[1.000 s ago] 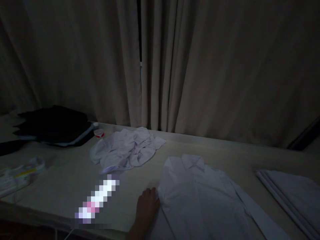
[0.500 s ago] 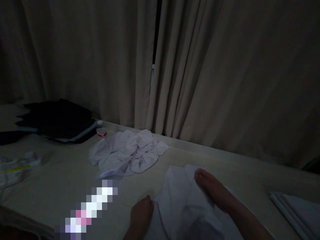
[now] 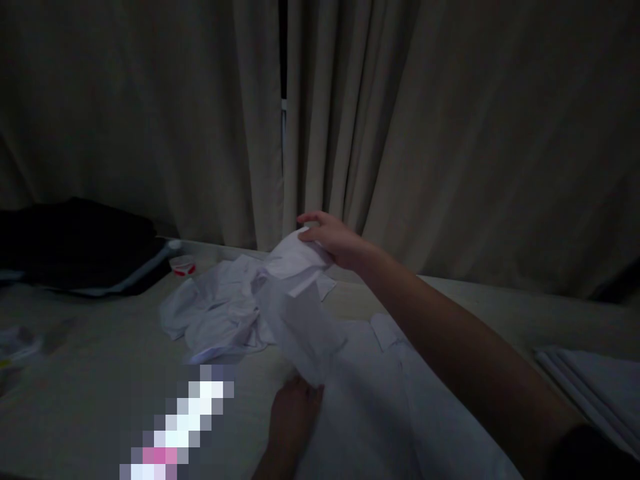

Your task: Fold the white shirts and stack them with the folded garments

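Head view, dim light. Right hand [image 3: 333,239] is raised above the bench [image 3: 100,360], arm stretched forward from lower right; fingers [image 3: 313,219] clamped on a fold of the white shirt [image 3: 370,400], pulling that part up off the surface so it hangs in a slack sheet down toward the left hand. Rest of the shirt lies flat on the bench near the front edge, collar [image 3: 385,328] visible just under the right forearm. Left hand [image 3: 294,417] sits low at the shirt's left edge, palm down, fingers together and pressed on the cloth where the lifted part meets the bench; cannot tell if it pinches or only pins it. Crumpled white garment [image 3: 215,317] lies just behind and left of the shirt, partly hidden by the lifted fold. Small red-and-white cup [image 3: 183,267] stands beyond it, next to a dark pile [image 3: 75,247] at far left. Folded white stack [image 3: 595,387] sits at the right edge, well apart from the hands. Curtain [image 3: 400,133] hangs behind the bench. A pixelated strip covers part of the bench front.
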Demonstrator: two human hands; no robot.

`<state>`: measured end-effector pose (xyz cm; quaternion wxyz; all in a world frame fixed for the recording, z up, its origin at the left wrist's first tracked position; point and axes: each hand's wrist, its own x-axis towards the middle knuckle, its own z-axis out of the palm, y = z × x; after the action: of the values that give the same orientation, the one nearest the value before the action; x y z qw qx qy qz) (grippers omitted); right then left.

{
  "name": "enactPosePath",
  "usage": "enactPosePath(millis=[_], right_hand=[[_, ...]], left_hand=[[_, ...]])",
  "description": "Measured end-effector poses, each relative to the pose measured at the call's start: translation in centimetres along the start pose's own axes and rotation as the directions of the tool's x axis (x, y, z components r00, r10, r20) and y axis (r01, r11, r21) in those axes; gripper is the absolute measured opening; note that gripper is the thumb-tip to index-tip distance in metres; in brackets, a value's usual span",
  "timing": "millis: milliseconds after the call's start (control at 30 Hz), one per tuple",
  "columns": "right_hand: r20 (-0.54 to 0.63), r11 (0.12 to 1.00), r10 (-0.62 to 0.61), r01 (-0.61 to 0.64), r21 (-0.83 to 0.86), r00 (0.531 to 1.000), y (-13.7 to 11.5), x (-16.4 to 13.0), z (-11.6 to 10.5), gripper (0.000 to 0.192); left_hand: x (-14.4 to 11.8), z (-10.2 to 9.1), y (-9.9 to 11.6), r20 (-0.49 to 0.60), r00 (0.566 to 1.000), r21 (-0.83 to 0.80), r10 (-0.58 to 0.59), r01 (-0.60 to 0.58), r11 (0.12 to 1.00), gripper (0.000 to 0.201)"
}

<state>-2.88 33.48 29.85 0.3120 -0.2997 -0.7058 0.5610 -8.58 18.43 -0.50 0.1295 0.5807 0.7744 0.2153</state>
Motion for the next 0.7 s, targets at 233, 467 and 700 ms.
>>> enactPosePath(millis=[233,467,700], right_hand=[[0.056,0.966,-0.025,0.038,-0.256,0.998,1.1,1.5,-0.9,0.035],[0.235,0.937,-0.104,0.174,-0.302,0.966,-0.2,0.7,1.4,0.03],[0.467,0.836,-0.117,0.34,-0.43,0.877,-3.1,-2.0,2.8,0.023]], left_hand=[[-0.6,-1.9,-0.4,0.004,0.989,0.052,-0.145,0.145,0.988,0.046],[2.9,3.2,6.0,-0.025,0.898,0.193,0.44,-0.427,0.883,0.036],[8.0,4.8,2.2,-0.06,0.929,0.29,0.364,-0.333,0.897,0.045]])
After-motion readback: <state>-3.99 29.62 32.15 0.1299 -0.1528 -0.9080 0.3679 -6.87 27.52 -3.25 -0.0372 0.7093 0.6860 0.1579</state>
